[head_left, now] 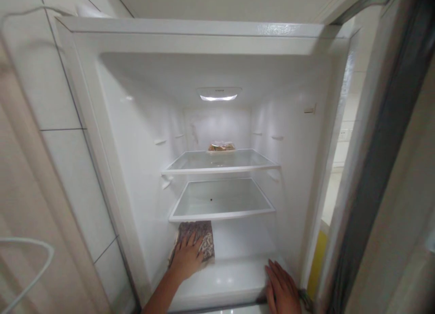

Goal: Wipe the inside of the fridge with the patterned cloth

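The cloth [208, 248], brown with a pale pattern, lies directly under the left hand [188, 258], at the left side of the fridge [131, 123] bottom, below the lower shelf [234, 198]. This hand is flat, its fingers spread wide over the cloth. The right hand [282, 287] rests near the front right corner, fingers close together. Small marks on the lamp [219, 94] cannot be read. On the upper shelf [220, 170] sits a package [221, 147]. Pale tiles [68, 169] stand at left.
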The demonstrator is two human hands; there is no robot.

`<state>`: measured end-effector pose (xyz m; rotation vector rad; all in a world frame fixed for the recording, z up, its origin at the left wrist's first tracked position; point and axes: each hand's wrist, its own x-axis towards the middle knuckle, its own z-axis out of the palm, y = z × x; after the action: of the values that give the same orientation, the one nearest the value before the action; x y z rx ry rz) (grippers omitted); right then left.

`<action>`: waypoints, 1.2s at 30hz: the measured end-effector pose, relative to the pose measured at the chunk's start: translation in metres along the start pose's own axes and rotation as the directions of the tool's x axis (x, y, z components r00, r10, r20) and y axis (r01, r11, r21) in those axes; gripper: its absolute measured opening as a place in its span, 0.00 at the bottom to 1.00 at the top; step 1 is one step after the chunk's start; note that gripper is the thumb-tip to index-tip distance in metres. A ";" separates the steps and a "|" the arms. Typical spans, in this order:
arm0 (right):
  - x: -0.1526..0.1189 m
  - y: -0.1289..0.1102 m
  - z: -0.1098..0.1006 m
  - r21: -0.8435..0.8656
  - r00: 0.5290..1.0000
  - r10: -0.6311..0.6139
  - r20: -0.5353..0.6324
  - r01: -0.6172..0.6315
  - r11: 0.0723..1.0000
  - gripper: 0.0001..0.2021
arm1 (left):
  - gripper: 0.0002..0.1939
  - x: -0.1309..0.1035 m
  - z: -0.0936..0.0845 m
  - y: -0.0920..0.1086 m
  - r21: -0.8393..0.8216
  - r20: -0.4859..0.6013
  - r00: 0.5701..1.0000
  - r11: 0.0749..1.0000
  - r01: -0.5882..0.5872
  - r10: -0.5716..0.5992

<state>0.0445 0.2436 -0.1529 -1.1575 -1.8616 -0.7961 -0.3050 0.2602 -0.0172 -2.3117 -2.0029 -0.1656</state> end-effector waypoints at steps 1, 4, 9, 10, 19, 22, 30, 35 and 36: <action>0.000 -0.001 0.000 -0.003 1.000 0.002 0.003 -0.002 1.000 0.18 | 0.28 -0.006 -0.005 0.004 -0.009 0.044 0.999 1.000 0.027 -0.026; -0.001 -0.003 0.000 0.009 1.000 0.018 0.014 -0.018 1.000 0.17 | 0.29 -0.027 -0.019 0.009 -0.033 0.171 0.983 0.997 0.074 -0.067; -0.003 -0.006 0.001 0.046 0.998 0.055 0.038 -0.056 0.997 0.17 | 0.29 -0.065 -0.024 0.005 -0.026 0.212 0.976 0.998 0.054 -0.048; -0.003 -0.006 0.001 0.053 0.997 0.062 0.036 -0.063 0.997 0.17 | 0.30 -0.070 -0.022 0.004 -0.025 0.205 0.978 0.998 0.054 -0.048; 0.000 -0.015 -0.002 0.086 0.990 0.135 0.043 -0.138 0.987 0.17 | 0.28 -0.070 -0.007 0.034 -0.048 0.118 0.989 0.994 0.100 -0.094; 0.002 -0.019 -0.006 0.111 0.983 0.183 0.021 -0.185 0.977 0.19 | 0.28 -0.057 -0.003 0.074 -0.132 0.115 0.993 0.990 0.054 -0.039; -0.003 -0.017 -0.005 0.269 0.920 0.391 0.012 -0.380 0.885 0.25 | 0.34 -0.010 0.002 0.196 -0.383 0.111 0.979 0.917 -0.114 0.168; -0.003 -0.015 -0.005 0.335 0.904 0.427 -0.013 -0.398 0.854 0.23 | 0.31 0.007 0.009 0.224 -0.416 0.080 0.974 0.895 -0.160 0.211; -0.003 -0.015 -0.005 0.336 0.904 0.428 -0.009 -0.401 0.853 0.23 | 0.31 0.008 0.010 0.224 -0.410 0.076 0.975 0.898 -0.161 0.209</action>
<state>0.0330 0.2322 -0.1542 -1.2266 -1.5195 -0.2714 -0.0816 0.2375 -0.0237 -2.8081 -1.9321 -0.4817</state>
